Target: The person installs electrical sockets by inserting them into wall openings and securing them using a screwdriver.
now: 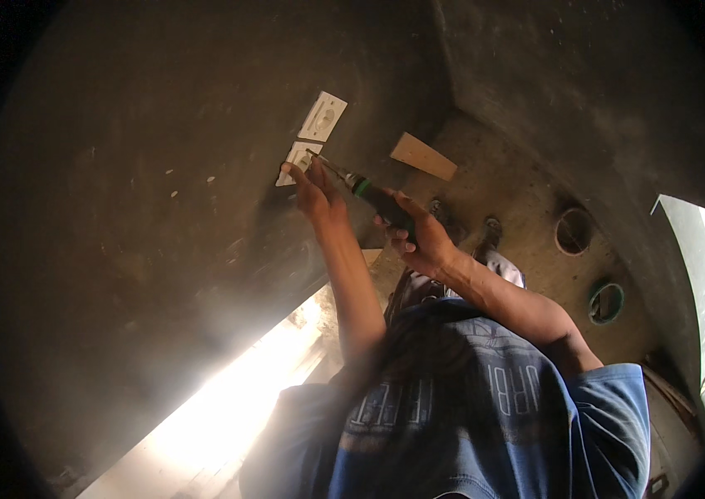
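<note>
Two white wall socket plates sit one above the other on the dark wall: the upper socket plate and the lower socket plate. My left hand is closed at the lower plate, its thumb on the near left edge and its fingers by the right side. Wrapped in my right hand is a screwdriver with a black and green handle. Its metal shaft slants up to the left, and the tip meets the lower plate. Whether it sits in a screw is too small to make out.
A flat tan board lies on the floor by the wall. Two round containers, a brownish bucket and a green-rimmed bucket, stand to the right. Bright light enters through an opening at the lower left.
</note>
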Demonstrator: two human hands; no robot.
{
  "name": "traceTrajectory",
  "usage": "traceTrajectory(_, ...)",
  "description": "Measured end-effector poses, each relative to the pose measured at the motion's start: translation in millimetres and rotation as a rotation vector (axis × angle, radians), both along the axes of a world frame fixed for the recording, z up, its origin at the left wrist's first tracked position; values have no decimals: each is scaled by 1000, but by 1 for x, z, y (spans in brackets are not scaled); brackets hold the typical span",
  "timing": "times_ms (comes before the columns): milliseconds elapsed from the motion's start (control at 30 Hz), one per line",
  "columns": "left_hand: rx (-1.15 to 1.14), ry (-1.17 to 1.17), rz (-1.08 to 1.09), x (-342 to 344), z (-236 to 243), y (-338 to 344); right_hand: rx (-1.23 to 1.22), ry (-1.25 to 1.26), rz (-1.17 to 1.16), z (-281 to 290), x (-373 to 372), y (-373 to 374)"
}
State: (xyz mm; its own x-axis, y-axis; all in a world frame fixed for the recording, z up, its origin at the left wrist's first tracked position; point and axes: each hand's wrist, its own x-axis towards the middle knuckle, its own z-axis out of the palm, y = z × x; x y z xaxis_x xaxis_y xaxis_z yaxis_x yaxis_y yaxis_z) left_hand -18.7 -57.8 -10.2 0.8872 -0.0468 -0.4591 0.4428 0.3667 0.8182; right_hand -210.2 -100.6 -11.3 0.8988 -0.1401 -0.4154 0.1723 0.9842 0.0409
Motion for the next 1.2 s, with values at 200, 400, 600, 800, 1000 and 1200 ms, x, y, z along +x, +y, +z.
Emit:
traceTrajectory(200, -34, -24, 51, -2, 5, -6, -1527, 333, -229, -3, 2, -25)
traceTrajectory(400, -75, -16, 146, -3, 3, -5, -1423, 327, -39, 15, 1, -11)
traceTrajectory(600, -123, -70, 172, -8, 7, -11, -59, -12, 109, -7, 4, -12)
traceTrajectory(800, -50, -71, 177, -7, 6, -9, -892, 216, 173, 6, 0, -20)
traceTrajectory(1000, -7, -89, 222, -6, 2, -13, -1970, 309, -125, 17, 11, -21)
traceTrajectory(1200, 44, -86, 195, -5, -2, -12, -571, 182, 148, 5, 10, -13)
